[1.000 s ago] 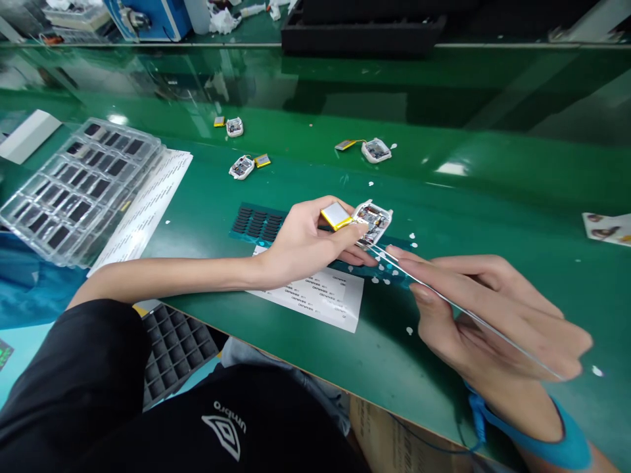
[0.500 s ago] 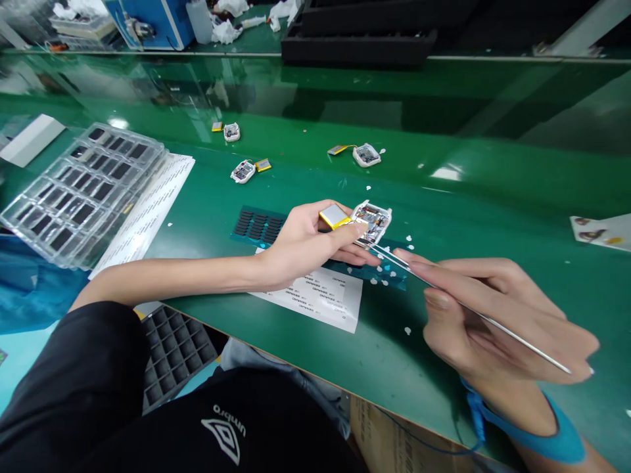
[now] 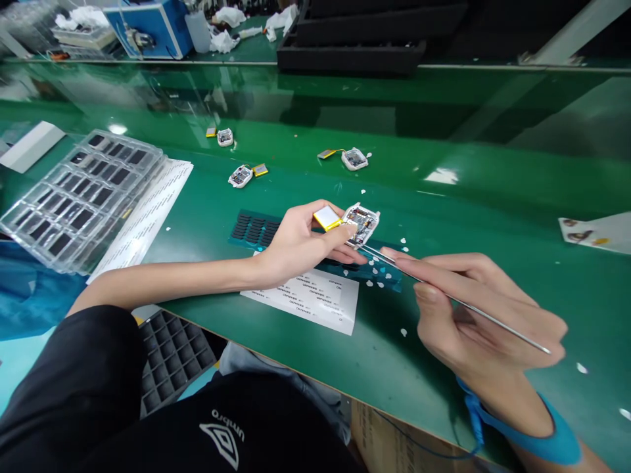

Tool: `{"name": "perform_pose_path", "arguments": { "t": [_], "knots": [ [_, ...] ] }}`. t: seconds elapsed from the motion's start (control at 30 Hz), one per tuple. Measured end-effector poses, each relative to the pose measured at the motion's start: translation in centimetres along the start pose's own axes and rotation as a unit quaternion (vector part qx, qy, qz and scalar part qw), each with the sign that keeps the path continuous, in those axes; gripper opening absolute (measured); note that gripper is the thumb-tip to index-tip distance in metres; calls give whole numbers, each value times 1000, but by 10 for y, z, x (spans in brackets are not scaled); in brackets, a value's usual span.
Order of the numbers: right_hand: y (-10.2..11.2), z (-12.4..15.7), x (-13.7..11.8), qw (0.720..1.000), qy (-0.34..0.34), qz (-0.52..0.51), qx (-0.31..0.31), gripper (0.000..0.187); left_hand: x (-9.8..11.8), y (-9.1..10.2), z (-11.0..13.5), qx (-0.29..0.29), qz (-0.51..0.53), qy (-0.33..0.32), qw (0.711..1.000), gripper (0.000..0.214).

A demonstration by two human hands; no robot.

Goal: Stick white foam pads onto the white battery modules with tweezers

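Observation:
My left hand [image 3: 300, 240] is closed around a small white device shell [image 3: 363, 222] with its circuit board showing, and a silver and yellow battery [image 3: 327, 217] rests on top of the fingers. My right hand [image 3: 480, 315] pinches long metal tweezers [image 3: 444, 297]. The tweezer tips reach the lower edge of the device. Under both lies a blue-green strip of small black pads [image 3: 256, 228] and a white printed label sheet [image 3: 305, 297].
Three more open devices with batteries [image 3: 240, 175] [image 3: 224, 136] [image 3: 353, 158] lie further back on the green bench. A clear tray of black parts [image 3: 81, 197] sits at the left on a printed sheet. A black grid tray [image 3: 172, 348] lies below the bench edge. White paper dots litter the surface.
Both hands have held their grips; the device and the tweezers drifted slightly left in the picture as the view shifted. The tweezer tips stay at the device.

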State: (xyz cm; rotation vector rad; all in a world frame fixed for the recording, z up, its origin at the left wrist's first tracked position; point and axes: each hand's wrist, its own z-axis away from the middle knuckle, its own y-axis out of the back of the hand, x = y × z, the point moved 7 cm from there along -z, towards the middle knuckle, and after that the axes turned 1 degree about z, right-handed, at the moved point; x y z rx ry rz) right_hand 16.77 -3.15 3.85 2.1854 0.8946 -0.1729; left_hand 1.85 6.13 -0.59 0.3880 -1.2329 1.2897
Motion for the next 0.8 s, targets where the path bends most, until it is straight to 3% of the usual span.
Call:
{"name": "perform_pose_path", "arguments": {
  "t": [0.37,0.47,0.6,0.73,0.8],
  "knots": [
    [1,-1,1,1000,-18,-21,7,90,0,1,0,-1,31,-9,999,36],
    [-1,0,3,1000,-20,-23,-8,90,-2,1,1,1,31,-5,1000,32],
    [5,-2,-3,999,-25,-15,21,91,-3,4,0,3,39,3,999,21],
    [11,3,9,993,-116,-7,16,81,-2,5,-5,-22,95,8,995,51],
    [7,9,27,994,-107,-6,-22,74,-1,8,-9,-26,108,12,994,66]
  ]
}}
